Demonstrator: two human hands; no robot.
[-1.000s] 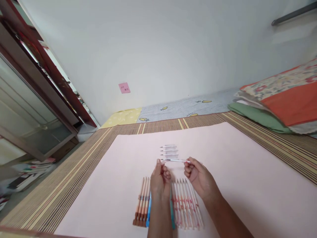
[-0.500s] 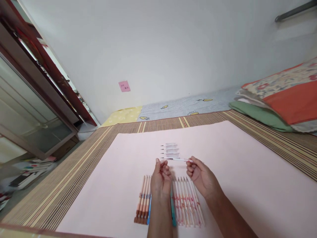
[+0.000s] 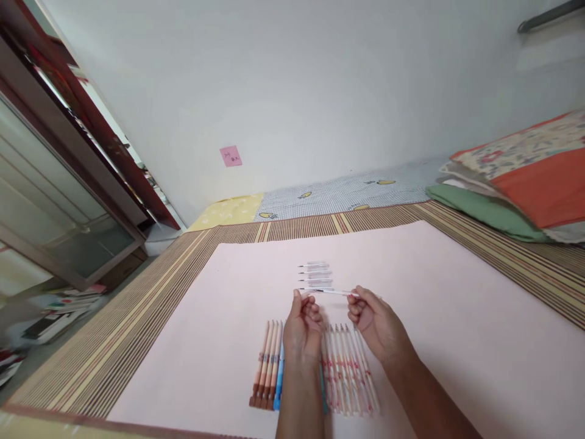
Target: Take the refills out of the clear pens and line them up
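Note:
My right hand (image 3: 377,323) is closed around the rear end of a slim white pen (image 3: 340,293) with pink marks. The pen lies level, and its thin dark point faces left. In the fingertips of my left hand (image 3: 302,323) is a small pale piece (image 3: 308,294), close to that point; its exact shape is hard to make out. Just beyond my hands lies a short row of slim white refills (image 3: 315,272) with dark tips to the left. Below them, several patterned white pens (image 3: 347,372) stand side by side, partly covered by my left forearm.
Peach pens with brown ends (image 3: 265,366) and a blue pen (image 3: 279,378) lie left of my forearm. All rest on a large pale pink sheet (image 3: 183,353) over a striped mat (image 3: 114,329). Folded bedding (image 3: 525,189) sits at the right, and a pink note (image 3: 231,156) is on the wall.
The view has shifted slightly, so things appear a little to the right. Both hands keep their hold, with the pen and the small piece still close together.

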